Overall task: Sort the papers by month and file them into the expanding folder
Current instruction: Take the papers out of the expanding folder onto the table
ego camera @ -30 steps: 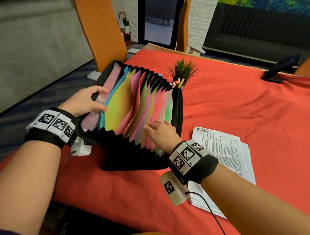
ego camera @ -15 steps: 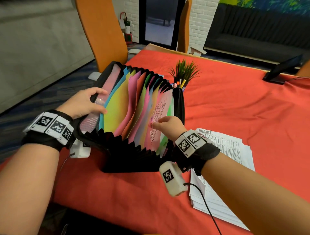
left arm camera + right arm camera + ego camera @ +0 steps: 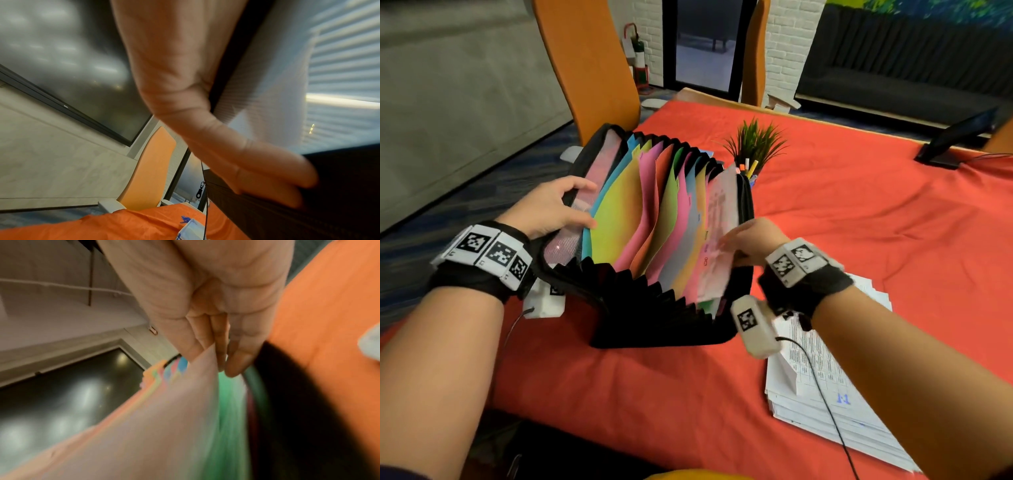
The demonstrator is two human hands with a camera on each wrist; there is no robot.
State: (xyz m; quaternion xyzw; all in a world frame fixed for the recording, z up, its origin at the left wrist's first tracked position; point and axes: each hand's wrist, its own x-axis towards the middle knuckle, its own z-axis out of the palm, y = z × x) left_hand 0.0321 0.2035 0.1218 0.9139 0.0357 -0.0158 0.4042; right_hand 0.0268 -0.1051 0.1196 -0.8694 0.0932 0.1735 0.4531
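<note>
The black expanding folder [image 3: 654, 315] stands fanned open on the red tablecloth [image 3: 859, 212], its coloured dividers spread apart. My left hand [image 3: 558, 209] grips the folder's front wall, thumb inside on the mesh pocket and fingers outside; in the left wrist view that hand [image 3: 205, 129] wraps the black edge [image 3: 339, 186]. At the folder's back end my right hand [image 3: 739, 240] pinches a printed sheet [image 3: 719, 219] standing in a rear pocket. The right wrist view shows the sheet [image 3: 164, 426] between thumb and fingers [image 3: 240, 356], a green divider [image 3: 230, 410] behind it.
A stack of printed papers [image 3: 825, 394] lies on the cloth under my right forearm. A small potted plant [image 3: 755, 144] stands just behind the folder. An orange chair [image 3: 589, 61] is at the table's left corner, and a dark tablet [image 3: 959, 137] sits far right.
My right hand rose from the middle dividers and moved right to the rear pockets, where the printed sheet now stands taller. My left hand kept its grip on the front wall.
</note>
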